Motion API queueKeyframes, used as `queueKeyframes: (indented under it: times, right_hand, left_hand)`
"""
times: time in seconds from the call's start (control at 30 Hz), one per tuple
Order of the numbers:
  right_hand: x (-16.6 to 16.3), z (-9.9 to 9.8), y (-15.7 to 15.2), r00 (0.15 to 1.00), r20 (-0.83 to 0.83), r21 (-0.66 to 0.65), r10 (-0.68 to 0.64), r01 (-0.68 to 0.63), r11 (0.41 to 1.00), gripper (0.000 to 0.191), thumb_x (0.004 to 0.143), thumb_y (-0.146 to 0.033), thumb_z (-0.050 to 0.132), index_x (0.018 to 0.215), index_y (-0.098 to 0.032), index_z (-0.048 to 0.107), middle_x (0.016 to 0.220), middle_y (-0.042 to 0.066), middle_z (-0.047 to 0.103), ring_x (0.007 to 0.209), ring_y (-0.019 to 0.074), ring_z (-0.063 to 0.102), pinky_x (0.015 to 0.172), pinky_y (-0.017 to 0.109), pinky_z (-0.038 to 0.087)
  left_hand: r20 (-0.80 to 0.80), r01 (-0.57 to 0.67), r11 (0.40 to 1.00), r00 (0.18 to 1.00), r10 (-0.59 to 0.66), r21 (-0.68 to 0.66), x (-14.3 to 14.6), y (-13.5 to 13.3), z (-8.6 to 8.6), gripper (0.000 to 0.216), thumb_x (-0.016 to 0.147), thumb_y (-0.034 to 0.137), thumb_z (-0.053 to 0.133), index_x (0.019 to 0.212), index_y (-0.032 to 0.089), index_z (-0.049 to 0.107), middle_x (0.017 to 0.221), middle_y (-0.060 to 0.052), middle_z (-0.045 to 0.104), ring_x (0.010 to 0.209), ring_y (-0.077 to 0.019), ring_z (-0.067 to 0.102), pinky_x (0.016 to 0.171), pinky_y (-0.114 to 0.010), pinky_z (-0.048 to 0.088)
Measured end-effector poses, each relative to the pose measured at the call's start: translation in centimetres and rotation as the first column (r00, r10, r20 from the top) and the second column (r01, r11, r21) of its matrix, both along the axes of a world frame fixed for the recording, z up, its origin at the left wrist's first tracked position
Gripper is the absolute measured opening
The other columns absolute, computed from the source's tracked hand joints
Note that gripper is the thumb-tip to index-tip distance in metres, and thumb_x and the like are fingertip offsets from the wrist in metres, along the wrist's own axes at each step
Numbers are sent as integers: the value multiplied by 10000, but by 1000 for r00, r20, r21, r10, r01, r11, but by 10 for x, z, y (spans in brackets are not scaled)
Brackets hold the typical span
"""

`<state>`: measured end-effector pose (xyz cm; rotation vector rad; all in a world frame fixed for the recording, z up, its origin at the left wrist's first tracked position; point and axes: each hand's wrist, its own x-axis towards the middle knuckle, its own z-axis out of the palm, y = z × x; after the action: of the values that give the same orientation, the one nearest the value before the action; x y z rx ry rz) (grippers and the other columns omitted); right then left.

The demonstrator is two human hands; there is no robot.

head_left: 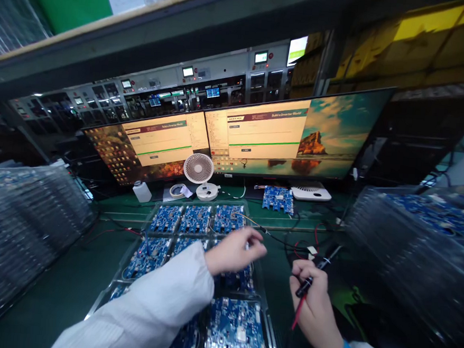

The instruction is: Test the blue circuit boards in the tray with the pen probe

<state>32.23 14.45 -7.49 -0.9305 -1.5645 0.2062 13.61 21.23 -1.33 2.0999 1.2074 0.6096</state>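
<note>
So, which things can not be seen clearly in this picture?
- Left hand: whatever its pinched fingertips hold is too small to tell, head view.
- Circuit boards in the clear tray: partly hidden by the white sleeve.
- Monitors: text too small.
- Side stacks: blurred.
- Right hand grips a probe.

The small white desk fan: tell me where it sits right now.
In the head view, the small white desk fan stands left of centre at the back of the green bench, before the two monitors, beside a tape roll, beyond the tray of blue circuit boards.

At twelve o'clock two monitors (234,137); before them a small white fan (198,168), tape roll (177,191), white bottle (142,191).
</note>
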Motion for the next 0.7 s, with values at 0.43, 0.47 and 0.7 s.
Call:
queueKeyframes:
  times: [0.43, 0.47, 0.7]
  right_hand:
    - [5, 2, -2, 998, 46, -13, -31, 32, 999, 122, 905, -169, 406, 976, -201, 313, 929, 28, 422, 846, 163, 488, 770, 290, 399]
    - [4, 1, -1, 997, 73, -17, -24, 25, 1000, 113, 904, -168, 402, 972, -200, 318, 922, 27, 423, 836, 162, 489, 752, 285, 402]
    - [-2, -12, -2, 953, 304, -8, -11, 14, 1000, 23, 927, -193, 397, 924, -196, 375, 1096, 83, 508, 896, 226, 491, 776, 374, 362]
  left_hand:
    - [-505, 272, 936, 854, -128, 223, -93, -24, 65, 238, 936, 229, 454, 933, 218, 692, 1101, -69, 619, 1111, -239, 508, 1012, -373, 382]
    - [-542, 248, 929, 838, -63, 274, -99, -9, 62, 247, 920, 166, 450, 939, 204, 693, 1121, -78, 611, 1119, -242, 509, 1004, -363, 391]
    - [-498, 93, 957, 865, 58, 273, -101, 91, 11, 245, 845, 47, 510, 947, 174, 692, 984, -53, 681, 957, -189, 624, 918, -314, 470]
